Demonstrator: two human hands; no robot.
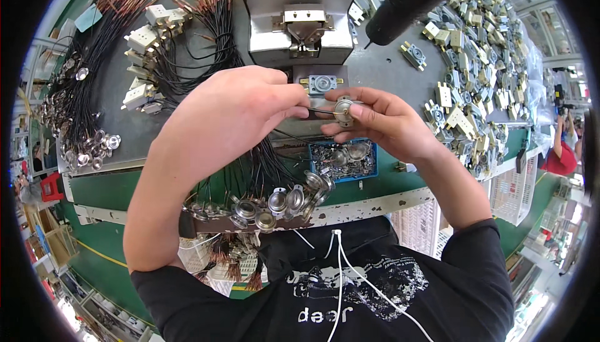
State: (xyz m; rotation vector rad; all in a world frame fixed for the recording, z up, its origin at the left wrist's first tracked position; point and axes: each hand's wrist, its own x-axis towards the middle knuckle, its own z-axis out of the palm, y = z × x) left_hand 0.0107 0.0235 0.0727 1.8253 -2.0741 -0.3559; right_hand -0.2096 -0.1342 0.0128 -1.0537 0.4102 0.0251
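My right hand (pixel 394 120) pinches a round metal cap with side tabs (pixel 342 110) between thumb and fingers. From the cap a black wire (pixel 320 111) runs left to the closed fingertips of my left hand (pixel 250 99). The back of the left hand partly hides those fingertips. Just beyond both hands, a grey connector with a round centre and brass side pins (pixel 322 84) rests on a small plate in front of a metal press (pixel 300 14). Neither hand appears to touch the connector.
Nearer me, a blue tray (pixel 377 168) holds small metal pieces. Wired metal caps (pixel 278 201) hang over the table's front edge. Bundled black wires (pixel 219 45) and white connectors (pixel 142 39) lie left; many grey and white connectors (pixel 478 48) are heaped right. A dark tool (pixel 406 7) juts in above.
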